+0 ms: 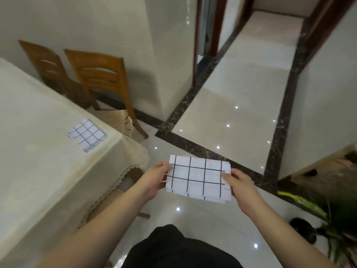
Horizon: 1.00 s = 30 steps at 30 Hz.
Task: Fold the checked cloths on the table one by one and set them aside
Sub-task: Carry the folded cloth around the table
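We hold a folded checked cloth point(199, 178) in the air, off the table and above the glossy tiled floor point(237, 97); it is a flat, layered rectangle of white fabric crossed by thin dark grid lines, its stacked edges showing along the lower side. Our left hand point(154, 179) pinches its left edge and our right hand point(242, 185) grips its right edge, thumb lying on top. A second folded checked cloth point(87, 134), same white weave and dark grid, lies flat near the corner of the table point(38, 136), well apart from the one we hold. The table wears a cream tablecloth point(63, 171) with a lacy scalloped hem. Two slatted wooden chairs point(100, 74) stand by the wall. Green houseplant leaves point(309, 206) show at lower right. We can read no writing.
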Available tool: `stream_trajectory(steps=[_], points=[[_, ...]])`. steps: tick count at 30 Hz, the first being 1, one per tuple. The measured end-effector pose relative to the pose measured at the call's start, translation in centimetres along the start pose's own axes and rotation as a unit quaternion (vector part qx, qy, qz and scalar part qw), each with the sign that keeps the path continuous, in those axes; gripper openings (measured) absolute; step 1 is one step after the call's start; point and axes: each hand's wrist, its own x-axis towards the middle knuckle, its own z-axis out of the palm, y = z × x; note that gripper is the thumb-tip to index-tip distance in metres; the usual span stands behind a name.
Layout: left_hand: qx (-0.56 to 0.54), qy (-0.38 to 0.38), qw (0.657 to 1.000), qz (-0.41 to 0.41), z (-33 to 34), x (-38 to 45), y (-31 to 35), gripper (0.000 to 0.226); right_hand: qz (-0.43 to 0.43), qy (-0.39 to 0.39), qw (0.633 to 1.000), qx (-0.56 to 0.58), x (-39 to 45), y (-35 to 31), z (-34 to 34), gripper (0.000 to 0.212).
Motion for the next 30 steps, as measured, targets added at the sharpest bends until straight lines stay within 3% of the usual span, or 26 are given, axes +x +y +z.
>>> stream_trajectory(steps=[7,17,25,30], points=[[-0.086,0.070,0.994,0.007,-4.2,6.4,4.3,0.011,0.009,-0.086,0.995,-0.051,10.0,-5.7,6.4,0.015],[-0.156,0.146,0.976,0.026,-15.2,14.7,11.0,0.005,0.040,-0.192,0.970,-0.145,23.3,-12.1,22.7,0.017],[-0.255,0.220,0.941,0.024,-22.7,16.7,12.4,0.008,0.011,-0.302,0.918,-0.255,28.4,-17.1,35.2,0.021],[-0.328,0.303,0.895,0.013,-25.3,17.4,11.3,0.025,-0.009,-0.385,0.864,-0.325,30.9,-18.7,44.0,0.016]])
